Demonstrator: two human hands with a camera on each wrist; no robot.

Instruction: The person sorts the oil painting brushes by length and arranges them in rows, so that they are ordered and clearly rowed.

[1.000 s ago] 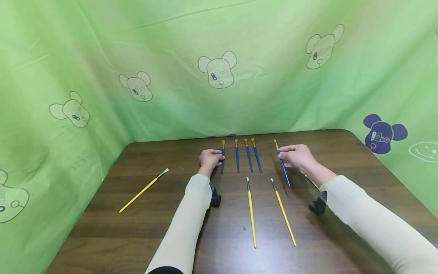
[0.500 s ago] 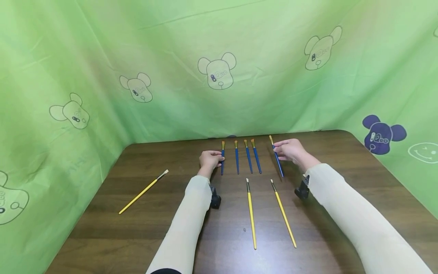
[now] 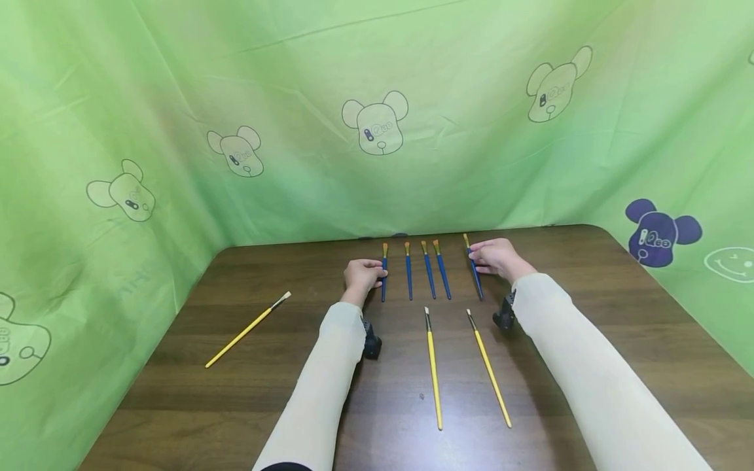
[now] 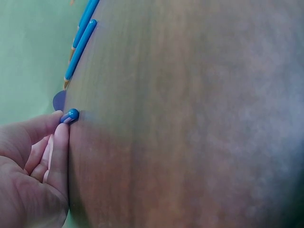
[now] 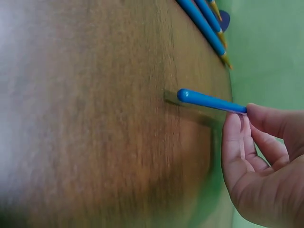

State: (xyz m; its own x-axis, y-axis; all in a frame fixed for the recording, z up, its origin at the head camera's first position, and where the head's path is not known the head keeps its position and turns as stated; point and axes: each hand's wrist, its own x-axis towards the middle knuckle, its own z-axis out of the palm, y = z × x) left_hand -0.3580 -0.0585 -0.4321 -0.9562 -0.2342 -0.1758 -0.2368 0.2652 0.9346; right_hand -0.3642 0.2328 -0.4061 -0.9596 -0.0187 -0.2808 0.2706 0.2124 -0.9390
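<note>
In the head view my left hand (image 3: 361,275) pinches a blue-handled paintbrush (image 3: 384,288) at the left end of a row near the table's back edge. Its rounded handle end (image 4: 71,115) pokes out between thumb and finger in the left wrist view. My right hand (image 3: 497,256) pinches another blue paintbrush (image 3: 476,280), bristles pointing away, at the right of the row. In the right wrist view this handle (image 5: 209,101) casts a shadow on the wood. Between the hands lie several blue paintbrushes, among them one (image 3: 409,276) nearest the left hand and one (image 3: 442,275) nearest the right.
Two yellow-handled paintbrushes, a left one (image 3: 434,376) and a right one (image 3: 490,373), lie nearer the front of the brown table (image 3: 177,405). A third yellow brush (image 3: 244,335) slants at the left. A green printed curtain (image 3: 294,196) hangs behind the table.
My right hand has carried its blue paintbrush left and back toward the row, and its handle end has swung nearer the others. My left hand stays in place, still pinching its brush.
</note>
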